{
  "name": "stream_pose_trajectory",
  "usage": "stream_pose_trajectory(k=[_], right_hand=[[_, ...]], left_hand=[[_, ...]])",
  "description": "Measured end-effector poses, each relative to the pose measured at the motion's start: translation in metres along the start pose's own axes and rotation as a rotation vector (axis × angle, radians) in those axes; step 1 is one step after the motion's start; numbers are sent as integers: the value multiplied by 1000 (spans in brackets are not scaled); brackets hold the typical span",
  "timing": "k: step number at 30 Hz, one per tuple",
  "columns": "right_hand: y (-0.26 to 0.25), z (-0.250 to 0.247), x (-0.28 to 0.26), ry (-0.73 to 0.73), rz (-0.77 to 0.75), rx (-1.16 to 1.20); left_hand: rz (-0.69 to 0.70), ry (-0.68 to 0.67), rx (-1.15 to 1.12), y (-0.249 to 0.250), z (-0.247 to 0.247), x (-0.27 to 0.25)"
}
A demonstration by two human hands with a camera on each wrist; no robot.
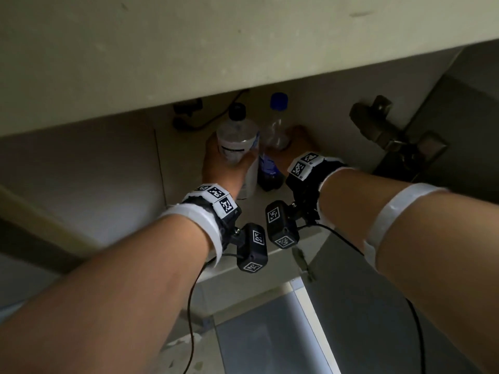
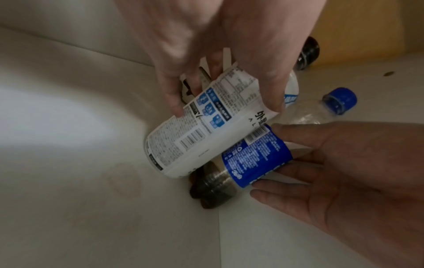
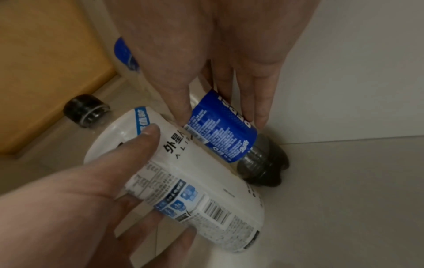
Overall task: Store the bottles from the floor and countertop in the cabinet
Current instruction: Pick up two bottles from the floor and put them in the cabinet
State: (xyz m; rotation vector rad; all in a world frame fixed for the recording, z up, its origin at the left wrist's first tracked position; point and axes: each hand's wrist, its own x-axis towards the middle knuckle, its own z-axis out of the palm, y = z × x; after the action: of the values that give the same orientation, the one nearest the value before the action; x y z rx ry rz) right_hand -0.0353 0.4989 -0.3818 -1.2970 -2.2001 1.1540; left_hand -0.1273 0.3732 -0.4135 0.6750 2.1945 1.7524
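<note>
Reaching under the pale countertop slab (image 1: 189,63), both arms extend into the open off-white cabinet (image 1: 81,163). Two bottles stand upright on its floor, touching side by side: a white-labelled plastic bottle with black cap (image 1: 237,141) and a clear blue-capped, blue-labelled bottle of dark drink (image 1: 271,163). The left hand (image 1: 218,163) grasps the white bottle's body, fingers curled round it. The right hand (image 1: 297,141) has thumb and fingers wrapped about the blue label (image 3: 220,130). Judged progress: two bottles placed, not yet let go; whether others remain outside cannot be told. Open floor lies left of the pair; the cabinet's back corner stands near, and a metal hinge (image 1: 378,122) projects at right.
</note>
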Motion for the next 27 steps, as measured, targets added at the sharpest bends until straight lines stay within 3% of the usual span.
stream_pose_trajectory(k=[3,7,12,15,20,27], right_hand=[[2,-4,-6,-35,32,-27],[-4,-24,-43,-126,63,-211],[-31,-66,-132,-197,28,-366],[-68,-98,-191,-345,-33,-549],[-144,-174,-279,-458,-150,-738],[-243,-280,-333,-296,-236,-663]], left_hand=[[-15,-25,102,0,-2,-2],[-140,-63,320,17,-19,-37],[-263,-200,534,76,-55,-114],[-298,-330,672,123,-83,-161],[-202,-443,807,222,-130,-226],[-24,-467,803,362,-189,-240]])
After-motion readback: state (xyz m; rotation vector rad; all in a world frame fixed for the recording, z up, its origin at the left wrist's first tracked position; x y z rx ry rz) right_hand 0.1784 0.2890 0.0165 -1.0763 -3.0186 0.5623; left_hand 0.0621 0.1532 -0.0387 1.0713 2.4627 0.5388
